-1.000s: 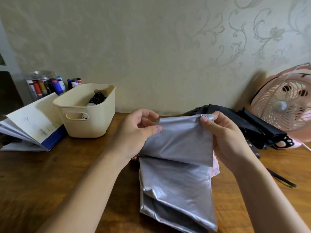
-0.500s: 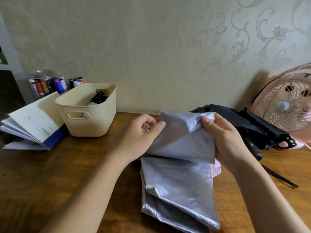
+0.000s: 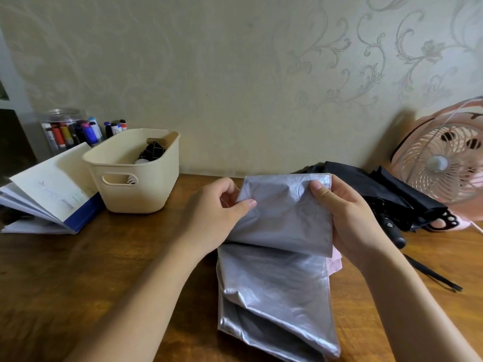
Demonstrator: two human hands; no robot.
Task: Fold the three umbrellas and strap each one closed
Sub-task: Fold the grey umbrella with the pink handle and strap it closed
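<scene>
A silver-lined umbrella with a pink outer side lies on the wooden table in front of me, its canopy panels flattened. My left hand pinches the left edge of the top silver flap. My right hand grips the flap's right corner, thumb on top. The flap is lifted off the panels below. A black umbrella lies loose behind my right hand, its black handle and strap reaching toward me. A third umbrella is not clearly visible.
A cream plastic basket holding small dark items stands at the back left, with an open booklet beside it and a jar of markers behind. A pink desk fan stands at the back right against the wall.
Both hands have shifted slightly downward with the silver flap. My left thumb has slid a little further onto the fabric. The flap's top edge now looks more rumpled.
</scene>
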